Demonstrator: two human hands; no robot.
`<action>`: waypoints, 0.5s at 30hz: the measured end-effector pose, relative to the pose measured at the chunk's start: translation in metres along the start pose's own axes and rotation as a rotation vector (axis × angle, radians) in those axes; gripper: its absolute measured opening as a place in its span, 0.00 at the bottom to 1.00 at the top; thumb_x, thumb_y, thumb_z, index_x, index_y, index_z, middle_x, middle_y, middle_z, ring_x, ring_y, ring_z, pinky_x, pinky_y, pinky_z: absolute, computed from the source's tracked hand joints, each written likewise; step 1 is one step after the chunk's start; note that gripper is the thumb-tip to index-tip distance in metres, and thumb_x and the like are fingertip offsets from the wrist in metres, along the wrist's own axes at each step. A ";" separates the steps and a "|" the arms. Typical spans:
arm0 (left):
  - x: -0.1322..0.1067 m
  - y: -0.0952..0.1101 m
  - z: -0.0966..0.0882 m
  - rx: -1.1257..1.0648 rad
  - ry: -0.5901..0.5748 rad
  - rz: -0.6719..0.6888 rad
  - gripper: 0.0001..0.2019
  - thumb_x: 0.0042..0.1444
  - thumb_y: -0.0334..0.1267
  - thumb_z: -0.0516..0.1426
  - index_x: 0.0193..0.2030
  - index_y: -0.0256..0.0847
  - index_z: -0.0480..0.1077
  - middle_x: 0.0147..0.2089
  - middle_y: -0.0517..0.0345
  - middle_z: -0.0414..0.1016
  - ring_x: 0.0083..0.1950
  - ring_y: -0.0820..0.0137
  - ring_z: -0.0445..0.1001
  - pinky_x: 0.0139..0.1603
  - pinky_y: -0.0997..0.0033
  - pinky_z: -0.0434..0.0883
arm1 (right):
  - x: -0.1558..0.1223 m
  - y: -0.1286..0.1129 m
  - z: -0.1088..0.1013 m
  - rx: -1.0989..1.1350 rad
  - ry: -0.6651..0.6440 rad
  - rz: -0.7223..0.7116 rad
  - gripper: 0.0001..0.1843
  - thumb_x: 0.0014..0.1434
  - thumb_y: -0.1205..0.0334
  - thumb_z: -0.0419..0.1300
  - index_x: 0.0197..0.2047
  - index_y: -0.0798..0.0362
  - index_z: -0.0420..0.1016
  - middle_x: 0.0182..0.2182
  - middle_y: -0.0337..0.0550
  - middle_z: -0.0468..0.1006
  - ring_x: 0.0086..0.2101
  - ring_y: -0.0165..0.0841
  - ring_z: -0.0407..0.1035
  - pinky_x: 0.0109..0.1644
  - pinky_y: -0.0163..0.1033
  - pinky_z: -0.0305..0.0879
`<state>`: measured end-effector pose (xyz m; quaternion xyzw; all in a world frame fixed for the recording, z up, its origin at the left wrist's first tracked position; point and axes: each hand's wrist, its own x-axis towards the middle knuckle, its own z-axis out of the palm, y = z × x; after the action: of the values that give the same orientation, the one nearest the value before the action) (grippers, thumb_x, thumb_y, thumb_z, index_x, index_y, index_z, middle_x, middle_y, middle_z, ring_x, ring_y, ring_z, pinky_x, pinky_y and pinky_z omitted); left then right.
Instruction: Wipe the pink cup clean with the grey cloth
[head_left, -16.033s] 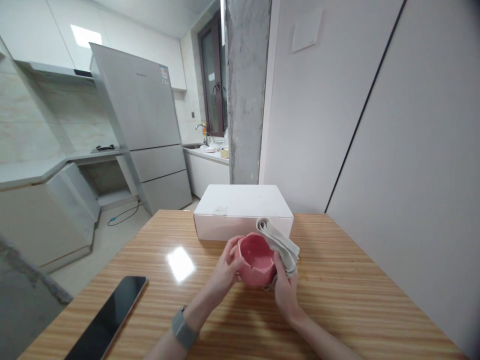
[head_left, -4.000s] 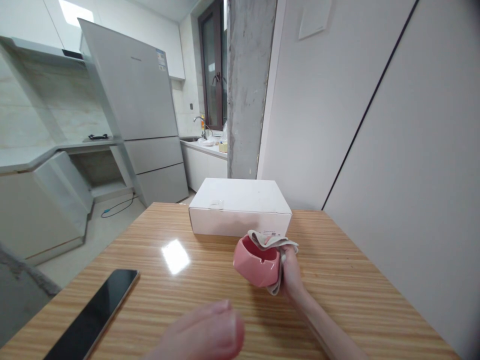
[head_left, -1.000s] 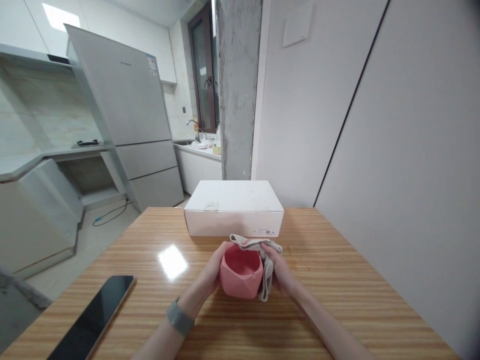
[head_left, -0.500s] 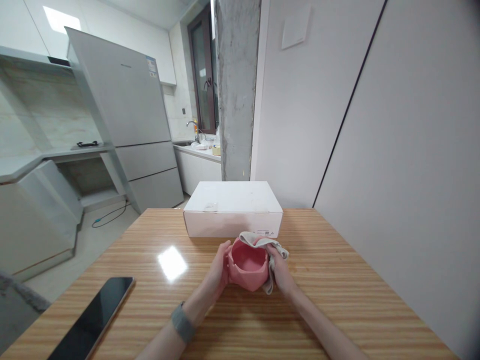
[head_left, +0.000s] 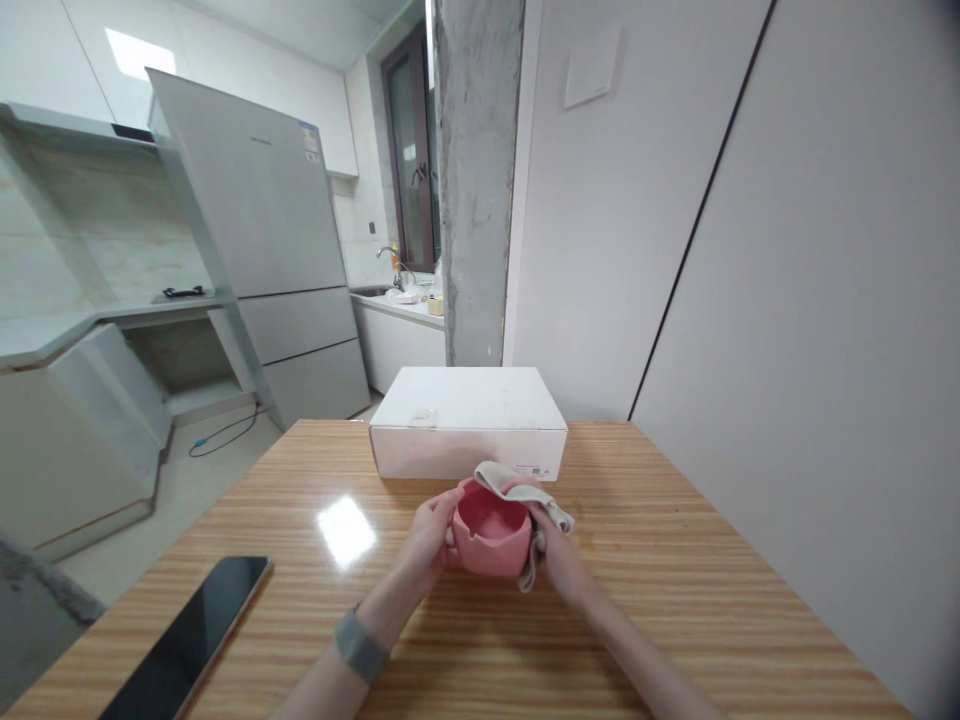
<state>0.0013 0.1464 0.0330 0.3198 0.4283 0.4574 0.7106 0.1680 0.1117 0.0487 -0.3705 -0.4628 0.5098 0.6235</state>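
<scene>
A pink faceted bowl (head_left: 489,535) is held just above the striped wooden table (head_left: 675,600), its mouth tilted toward me. My left hand (head_left: 429,535) is wrapped round the bowl's left side; a grey band sits on that wrist. My right hand (head_left: 555,555) presses a beige cloth (head_left: 517,488) against the bowl's right side and rim. The cloth drapes over the far rim and hangs down beside the bowl.
A white flat box (head_left: 469,432) lies on the table just behind the bowl. A black phone (head_left: 191,640) rests face up near the table's front left corner. A white wall runs along the right. A grey fridge (head_left: 262,240) and kitchen counters stand beyond on the left.
The bowl has turned between my hands and shifted slightly away from me, its mouth now tilted toward me. The cloth has moved up over the far rim. My hands keep their hold.
</scene>
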 end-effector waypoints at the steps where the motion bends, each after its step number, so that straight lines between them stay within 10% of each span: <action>1: -0.001 0.000 0.001 -0.007 0.009 0.028 0.23 0.47 0.52 0.63 0.45 0.38 0.70 0.24 0.62 0.74 0.18 0.75 0.68 0.17 0.77 0.66 | -0.001 0.000 0.000 -0.026 0.016 -0.014 0.12 0.48 0.48 0.67 0.31 0.46 0.80 0.33 0.41 0.81 0.48 0.43 0.70 0.61 0.45 0.58; 7: -0.011 0.004 0.005 -0.050 -0.185 0.003 0.25 0.48 0.43 0.64 0.53 0.39 0.68 0.39 0.53 0.79 0.29 0.70 0.76 0.26 0.73 0.74 | 0.003 0.007 -0.006 -0.109 0.148 -0.064 0.13 0.50 0.46 0.63 0.31 0.45 0.79 0.33 0.40 0.80 0.50 0.42 0.68 0.64 0.44 0.52; 15: -0.016 0.013 -0.002 0.099 -0.341 -0.207 0.27 0.58 0.59 0.52 0.50 0.37 0.72 0.37 0.50 0.78 0.29 0.66 0.76 0.25 0.66 0.77 | 0.007 -0.001 -0.005 -0.011 0.035 -0.009 0.14 0.54 0.49 0.57 0.30 0.48 0.79 0.35 0.38 0.81 0.45 0.42 0.71 0.58 0.42 0.59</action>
<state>-0.0090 0.1372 0.0484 0.3814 0.3546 0.2996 0.7994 0.1738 0.1183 0.0494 -0.3806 -0.4561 0.4978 0.6320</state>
